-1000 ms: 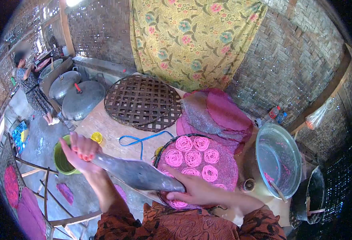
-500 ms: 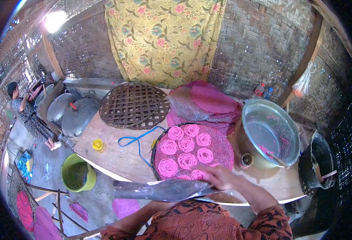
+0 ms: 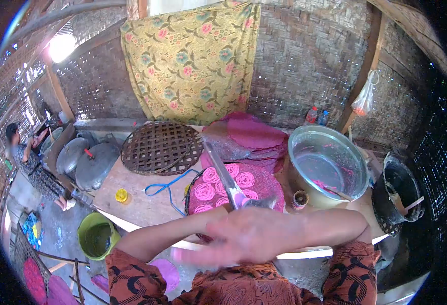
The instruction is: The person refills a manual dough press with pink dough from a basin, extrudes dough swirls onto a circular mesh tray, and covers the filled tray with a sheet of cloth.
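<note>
My left hand [image 3: 218, 219] and my right hand [image 3: 269, 235] overlap in front of my body at the table's near edge. Both are blurred, and the right covers much of the left. A long grey sheet-like piece [image 3: 223, 173] rises from behind the hands, tilted up and left; which hand holds it is hidden. Behind it lies a round tray with a pink mesh sheet [image 3: 270, 184], bearing several pink noodle-like coils [image 3: 204, 191]. The hands hide the tray's near part.
The wooden table [image 3: 127, 178] holds a woven rack [image 3: 162, 147], blue strap [image 3: 170, 189], yellow cup [image 3: 122, 195], pink sheets [image 3: 246, 133], small jar [image 3: 299, 200] and large basin [image 3: 327, 165]. A green bucket [image 3: 97, 236], black bucket [image 3: 397, 190] and person [image 3: 35, 168] are beyond.
The grey piece has swung from lying sideways to pointing up and away. Both hands have come together at the centre. The view has shifted, so the table sits lower and further left.
</note>
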Tool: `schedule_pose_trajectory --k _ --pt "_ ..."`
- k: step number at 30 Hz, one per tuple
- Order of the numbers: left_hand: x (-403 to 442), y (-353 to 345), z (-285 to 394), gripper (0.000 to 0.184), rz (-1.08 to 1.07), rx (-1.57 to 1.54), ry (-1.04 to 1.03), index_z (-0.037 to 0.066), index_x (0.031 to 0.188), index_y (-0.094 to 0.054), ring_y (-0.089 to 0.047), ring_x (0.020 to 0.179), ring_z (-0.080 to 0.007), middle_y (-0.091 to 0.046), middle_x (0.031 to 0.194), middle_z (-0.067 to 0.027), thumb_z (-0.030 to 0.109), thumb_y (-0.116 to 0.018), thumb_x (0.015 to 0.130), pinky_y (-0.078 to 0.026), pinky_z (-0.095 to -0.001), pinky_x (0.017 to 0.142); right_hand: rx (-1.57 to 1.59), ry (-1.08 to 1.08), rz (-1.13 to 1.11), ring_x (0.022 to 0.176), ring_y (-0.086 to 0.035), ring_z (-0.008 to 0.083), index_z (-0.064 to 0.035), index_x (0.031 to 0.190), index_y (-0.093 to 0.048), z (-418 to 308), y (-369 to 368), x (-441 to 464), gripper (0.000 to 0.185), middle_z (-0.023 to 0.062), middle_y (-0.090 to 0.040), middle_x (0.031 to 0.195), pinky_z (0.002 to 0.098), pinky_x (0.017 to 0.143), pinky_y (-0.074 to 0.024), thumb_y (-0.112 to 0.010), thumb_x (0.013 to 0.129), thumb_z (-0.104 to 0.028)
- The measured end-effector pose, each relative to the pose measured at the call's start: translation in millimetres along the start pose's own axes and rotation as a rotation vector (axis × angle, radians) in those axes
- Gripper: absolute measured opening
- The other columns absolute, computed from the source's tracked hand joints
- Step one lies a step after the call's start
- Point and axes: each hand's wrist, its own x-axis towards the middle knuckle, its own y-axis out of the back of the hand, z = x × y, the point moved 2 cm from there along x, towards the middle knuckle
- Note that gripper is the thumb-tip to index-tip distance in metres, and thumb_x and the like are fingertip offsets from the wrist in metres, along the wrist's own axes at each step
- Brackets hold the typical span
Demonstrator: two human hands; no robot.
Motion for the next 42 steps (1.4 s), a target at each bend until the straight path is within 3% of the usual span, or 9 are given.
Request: schedule_pose_trajectory --k 6,8,11,14,16,21,23,27,42 --pt "-2 7 21 0.031 0.064 -0.020 -0.006 0.007 0.102 -0.061 -0.062 0.089 -0.0242 -0.065 0.095 -0.0093 0.024 -0.067 0.077 -0.047 -0.0374 0.080 0.074 -0.853 0.270 0.063 -0.057 0.0162 -0.0095 0.129 -0.038 30 33 -57 0.059 0.0097 -0.053 0.098 0.0297 0.054 -0.0469 -0.052 0.075 0.010" --pt "-5 17 33 0.024 0.248 0.654 0.087 0.007 0.094 -0.062 -0.062 0.081 -0.0251 -0.064 0.086 -0.0081 0.022 -0.068 0.076 -0.048 -0.0360 0.078 0.077 -1.043 0.389 0.061 -0.053 0.0128 -0.0083 0.126 -0.038 22 73 -85 0.049 0.0069 -0.050 0.096 0.0285 0.053 -0.0457 -0.049 0.080 0.005" --pt "-2 31 -20 0.030 0.660 0.572 0.055 0.007 0.095 -0.061 -0.061 0.087 -0.0216 -0.063 0.093 -0.0089 0.026 -0.071 0.075 -0.048 -0.0350 0.080 -0.016 -0.773 1.090 0.053 -0.044 0.0083 -0.0068 0.122 -0.040 -5 151 -112 0.029 0.0002 -0.044 0.068 0.0267 0.048 -0.0418 -0.044 0.094 -0.014" --pt "40 25 -24 0.036 0.854 -0.257 -0.175 0.008 0.115 -0.051 -0.059 0.089 -0.0153 -0.059 0.102 -0.0052 0.009 -0.062 0.081 -0.051 -0.0316 0.073 -0.054 -0.350 1.756 0.047 -0.039 0.0127 -0.0120 0.111 -0.041 31 174 -179 0.017 0.0009 -0.038 0.066 0.0292 0.049 -0.0462 -0.044 0.095 -0.018" --pt "78 22 40 0.042 1.019 -0.271 -0.379 0.008 0.126 -0.042 -0.054 0.102 -0.0183 -0.055 0.112 -0.0081 0.004 -0.052 0.086 -0.049 -0.0339 0.081 0.074 -0.508 2.012 0.055 -0.054 0.0178 -0.0122 0.093 -0.039 60 150 -176 0.016 0.0044 -0.048 0.071 0.0333 0.057 -0.0499 -0.044 0.096 -0.027" --pt "82 52 77 0.047 1.383 -0.682 -0.945 -0.001 0.129 -0.038 -0.052 0.111 -0.0284 -0.052 0.121 -0.0165 0.011 -0.051 0.085 -0.045 -0.0407 0.092 0.691 -1.153 1.219 0.090 -0.060 0.0196 -0.0093 0.122 -0.049 93 95 -241 0.043 0.0084 -0.058 0.106 0.0374 0.080 -0.0476 -0.044 0.094 -0.041" --pt "52 74 58 0.044 1.510 -0.380 -0.853 -0.004 0.123 -0.044 -0.057 0.100 -0.0281 -0.055 0.115 -0.0166 0.012 -0.053 0.083 -0.049 -0.0397 0.084 -0.083 -1.365 0.253 0.092 -0.062 0.0220 -0.0041 0.112 -0.060 85 113 -302 0.048 0.0145 -0.064 0.098 0.0381 0.081 -0.0471 -0.044 0.093 -0.045" --pt "35 77 77 0.042 1.488 -0.387 -0.731 -0.004 0.117 -0.050 -0.061 0.092 -0.0261 -0.058 0.107 -0.0138 0.012 -0.058 0.079 -0.052 -0.0380 0.078 -0.221 -1.831 -1.051 0.094 -0.063 0.0329 -0.0040 0.095 -0.068 61 115 -379 0.031 0.0183 -0.066 0.097 0.0455 0.081 -0.0488 -0.050 0.086 -0.028" --pt "-63 92 51 0.060 1.294 -0.038 -0.084 -0.002 0.124 -0.045 -0.055 0.102 -0.0218 -0.055 0.114 -0.0107 0.023 -0.063 0.073 -0.045 -0.0359 0.086 0.013 -1.360 -0.849 0.071 -0.063 0.0305 -0.0066 0.109 -0.057 28 247 -465 0.027 0.0143 -0.064 0.081 0.0423 0.063 -0.0488 -0.053 0.086 -0.022"
